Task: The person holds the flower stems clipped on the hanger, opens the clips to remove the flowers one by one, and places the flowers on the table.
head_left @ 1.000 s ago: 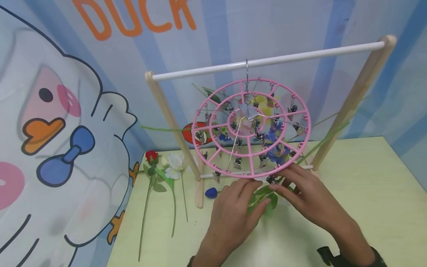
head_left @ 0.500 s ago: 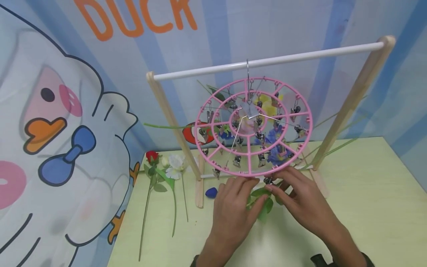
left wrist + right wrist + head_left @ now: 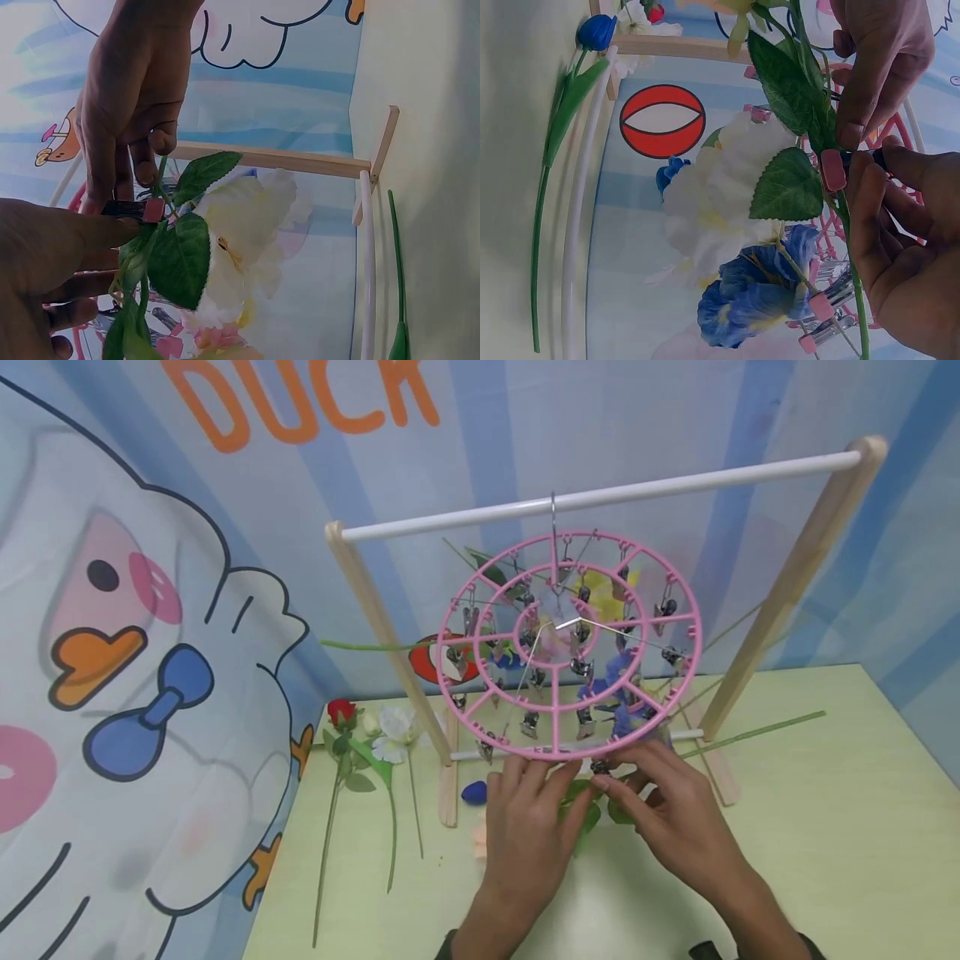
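My hands work at the near rim of a pink round clip hanger (image 3: 555, 727). My right hand (image 3: 678, 822) pinches a small metal clip (image 3: 834, 169) with pink pads. My left hand (image 3: 528, 835) holds the leafy stem (image 3: 821, 124) of an artificial flower right beside that clip; its thumb and forefinger are at the leaves. The clip's tip overlaps the stem. The flower's pale peach bloom (image 3: 480, 841) peeks out left of my left hand. Its bare green stem (image 3: 757, 732) sticks out to the right. White blooms (image 3: 240, 232) and blue blooms (image 3: 757, 292) hang from the hanger.
The hanger hooks onto a white rod (image 3: 675, 487) between wooden posts (image 3: 806, 577). Beneath it lies a blue tulip (image 3: 594, 34) on the table (image 3: 825, 860). A red rose (image 3: 341, 712) and white flowers (image 3: 393, 735) lie left. A duck-print cloth (image 3: 637, 410) stands behind.
The held flower's stem has swung down on the right, toward the table. Its peach bloom has come into view beside my left hand. Both hands have shifted only slightly.
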`<state>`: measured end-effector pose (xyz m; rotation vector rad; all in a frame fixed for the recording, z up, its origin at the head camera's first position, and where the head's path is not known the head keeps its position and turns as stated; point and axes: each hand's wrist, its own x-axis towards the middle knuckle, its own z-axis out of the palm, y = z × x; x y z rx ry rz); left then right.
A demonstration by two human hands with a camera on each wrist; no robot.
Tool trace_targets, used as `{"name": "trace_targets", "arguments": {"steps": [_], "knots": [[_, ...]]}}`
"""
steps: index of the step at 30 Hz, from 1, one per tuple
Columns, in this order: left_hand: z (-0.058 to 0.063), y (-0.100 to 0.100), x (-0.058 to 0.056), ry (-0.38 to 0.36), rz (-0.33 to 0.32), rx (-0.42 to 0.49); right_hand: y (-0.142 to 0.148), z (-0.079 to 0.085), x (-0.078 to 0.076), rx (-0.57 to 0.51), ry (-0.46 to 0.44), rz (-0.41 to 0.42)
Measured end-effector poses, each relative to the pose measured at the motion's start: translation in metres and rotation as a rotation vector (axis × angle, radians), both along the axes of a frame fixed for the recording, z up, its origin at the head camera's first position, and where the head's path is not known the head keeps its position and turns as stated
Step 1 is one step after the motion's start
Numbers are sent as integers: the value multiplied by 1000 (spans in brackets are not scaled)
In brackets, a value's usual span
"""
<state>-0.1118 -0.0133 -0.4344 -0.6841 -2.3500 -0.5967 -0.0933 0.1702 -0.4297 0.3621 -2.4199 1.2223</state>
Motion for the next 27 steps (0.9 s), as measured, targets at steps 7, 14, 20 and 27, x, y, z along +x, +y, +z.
{"name": "trace_targets", "arguments": {"steps": [7, 14, 20, 27], "knots": [[0, 0, 0, -16, 9, -1, -2, -1, 1, -55, -32, 15], [-2, -1, 0, -25, 2, -9, -3, -2, 1, -101, -61, 27], [-2, -1, -1, -24, 9, -26, -4, -4, 1, -141, -73, 43], [-5, -2, -2, -9, 13, -37, -5, -7, 0, -175, -52, 62]]}}
